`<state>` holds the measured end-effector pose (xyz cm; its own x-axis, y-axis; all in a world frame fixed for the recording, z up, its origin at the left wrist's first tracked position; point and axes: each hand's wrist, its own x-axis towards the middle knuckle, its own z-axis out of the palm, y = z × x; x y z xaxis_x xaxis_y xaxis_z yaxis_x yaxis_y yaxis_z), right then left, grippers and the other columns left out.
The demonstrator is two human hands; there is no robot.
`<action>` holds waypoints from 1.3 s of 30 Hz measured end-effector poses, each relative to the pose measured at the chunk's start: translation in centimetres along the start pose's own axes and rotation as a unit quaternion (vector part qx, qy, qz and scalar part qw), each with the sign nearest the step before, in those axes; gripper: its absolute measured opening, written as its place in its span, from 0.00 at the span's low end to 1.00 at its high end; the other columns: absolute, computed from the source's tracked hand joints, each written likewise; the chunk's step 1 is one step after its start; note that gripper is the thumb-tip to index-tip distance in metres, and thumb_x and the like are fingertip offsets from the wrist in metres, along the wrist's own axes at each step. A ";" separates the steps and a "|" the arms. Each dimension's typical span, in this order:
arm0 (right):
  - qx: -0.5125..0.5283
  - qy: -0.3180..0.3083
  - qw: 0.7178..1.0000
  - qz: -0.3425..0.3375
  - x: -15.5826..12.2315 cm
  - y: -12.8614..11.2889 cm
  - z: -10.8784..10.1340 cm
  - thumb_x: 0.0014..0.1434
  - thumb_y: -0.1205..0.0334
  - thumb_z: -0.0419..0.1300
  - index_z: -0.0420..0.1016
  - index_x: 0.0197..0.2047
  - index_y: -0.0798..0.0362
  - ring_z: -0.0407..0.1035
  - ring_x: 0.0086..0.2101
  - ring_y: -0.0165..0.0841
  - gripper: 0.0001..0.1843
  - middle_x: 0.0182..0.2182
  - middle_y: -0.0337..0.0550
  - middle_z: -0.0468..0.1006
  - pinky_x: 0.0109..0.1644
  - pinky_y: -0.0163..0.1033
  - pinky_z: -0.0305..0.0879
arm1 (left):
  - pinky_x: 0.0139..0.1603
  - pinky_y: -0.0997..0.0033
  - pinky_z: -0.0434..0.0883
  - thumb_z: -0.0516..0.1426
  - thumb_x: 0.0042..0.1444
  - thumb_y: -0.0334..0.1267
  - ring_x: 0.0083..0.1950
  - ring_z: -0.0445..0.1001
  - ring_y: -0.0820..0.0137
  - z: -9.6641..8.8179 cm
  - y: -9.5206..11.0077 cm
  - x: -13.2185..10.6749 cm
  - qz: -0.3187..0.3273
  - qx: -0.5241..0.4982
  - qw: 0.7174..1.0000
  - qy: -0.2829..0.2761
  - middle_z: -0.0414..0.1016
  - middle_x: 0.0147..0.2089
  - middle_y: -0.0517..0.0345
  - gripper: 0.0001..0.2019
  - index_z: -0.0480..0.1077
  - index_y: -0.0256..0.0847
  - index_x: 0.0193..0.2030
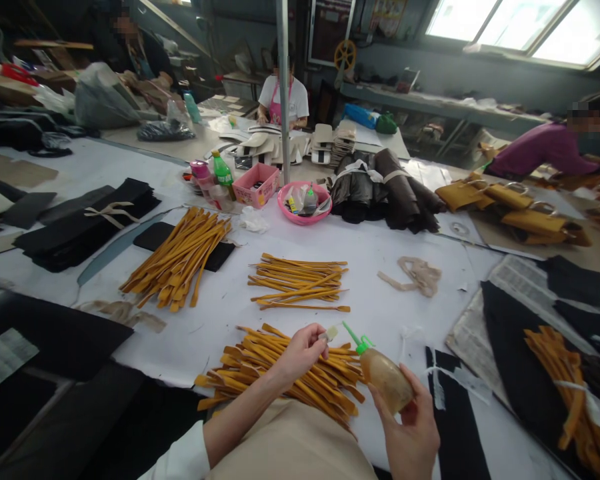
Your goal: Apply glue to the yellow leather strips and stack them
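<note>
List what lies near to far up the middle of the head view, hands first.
Right hand holding squeeze bottle, left hand pinching small pale piece, middle pile of yellow strips, pink bowl, person in pink apron.

Mustard-yellow strips [245, 367]; amber bottle [386, 381] with green nozzle [359, 340]; cream piece [331, 333]; pink bowl [304, 219]; white table [380, 313]; black cloth [70, 237]

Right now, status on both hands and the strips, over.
Left hand shut on small brush. Right hand shut on squeeze bottle, green nozzle toward brush. Yellow strips piled under left hand. Nothing between brush and bottle tip.
</note>
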<state>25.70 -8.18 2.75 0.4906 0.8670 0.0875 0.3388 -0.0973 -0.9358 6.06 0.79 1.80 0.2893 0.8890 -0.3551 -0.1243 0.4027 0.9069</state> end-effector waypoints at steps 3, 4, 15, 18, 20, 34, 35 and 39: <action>0.012 -0.040 0.999 0.005 -0.2 0.3 -0.2 0.48 0.53 0.73 0.71 0.57 0.50 0.73 0.47 0.42 0.34 0.54 0.49 0.72 0.51 0.45 0.73 | 0.24 0.76 0.53 0.56 0.59 0.44 0.22 0.59 0.77 -0.1 -0.2 0.1 -0.004 0.000 1.000 -0.002 0.72 0.26 0.61 0.10 0.66 0.39 0.35; 0.011 -0.053 0.998 0.013 -0.3 0.4 -0.2 0.48 0.53 0.73 0.71 0.56 0.50 0.73 0.47 0.42 0.34 0.54 0.49 0.73 0.51 0.45 0.74 | 0.24 0.76 0.53 0.56 0.59 0.44 0.22 0.58 0.77 -0.1 -0.2 0.2 -0.004 -0.003 1.000 -0.001 0.72 0.26 0.61 0.10 0.66 0.39 0.35; 0.034 -0.078 0.993 0.078 0.1 0.5 -0.7 0.44 0.53 0.75 0.73 0.54 0.50 0.75 0.44 0.43 0.35 0.50 0.48 0.77 0.49 0.46 0.75 | 0.24 0.76 0.52 0.56 0.60 0.47 0.23 0.57 0.77 -0.3 -0.4 0.5 -0.007 -0.007 1.000 0.000 0.71 0.27 0.61 0.12 0.65 0.39 0.35; 0.086 -0.101 0.980 0.147 0.6 0.4 -1.3 0.42 0.54 0.76 0.73 0.53 0.50 0.77 0.39 0.43 0.35 0.45 0.47 0.80 0.41 0.45 0.78 | 0.27 0.75 0.56 0.54 0.61 0.44 0.25 0.59 0.75 -0.8 -0.2 0.5 0.006 0.037 0.999 0.007 0.71 0.29 0.61 0.10 0.64 0.40 0.33; 0.141 -0.082 0.967 0.194 0.9 0.6 -1.9 0.44 0.54 0.76 0.73 0.53 0.50 0.77 0.35 0.42 0.34 0.43 0.46 0.81 0.34 0.42 0.77 | 0.31 0.74 0.59 0.52 0.63 0.44 0.28 0.63 0.72 -1.3 0.5 0.3 0.040 0.130 0.990 0.028 0.70 0.30 0.61 0.10 0.66 0.41 0.34; 0.278 0.065 0.915 0.286 1.6 4.0 -5.1 0.49 0.55 0.74 0.71 0.51 0.50 0.79 0.31 0.40 0.28 0.41 0.42 0.82 0.31 0.37 0.74 | 0.34 0.73 0.59 0.51 0.67 0.46 0.29 0.66 0.71 0.6 5.3 6.7 0.201 0.463 0.860 0.071 0.69 0.27 0.64 0.14 0.75 0.45 0.39; 0.280 0.068 0.913 0.287 1.5 4.2 -5.2 0.49 0.55 0.74 0.71 0.51 0.50 0.79 0.32 0.40 0.28 0.41 0.42 0.82 0.31 0.37 0.74 | 0.37 0.72 0.61 0.51 0.67 0.46 0.33 0.68 0.69 0.8 4.7 8.2 0.207 0.476 0.852 0.068 0.72 0.31 0.62 0.13 0.75 0.46 0.44; 0.274 0.078 0.914 0.289 1.4 4.9 -5.8 0.49 0.55 0.74 0.71 0.51 0.51 0.79 0.32 0.38 0.28 0.41 0.41 0.82 0.32 0.35 0.75 | 0.52 0.65 0.66 0.55 0.65 0.44 0.48 0.72 0.63 1.8 0.3 12.6 0.193 0.544 0.816 0.046 0.74 0.49 0.51 0.17 0.68 0.46 0.59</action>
<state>32.69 -10.25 0.25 0.5836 0.6641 -0.4673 -0.4454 -0.2194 -0.8680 11.36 11.69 -1.98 0.3491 0.9364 0.0344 0.7403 -0.2981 0.6026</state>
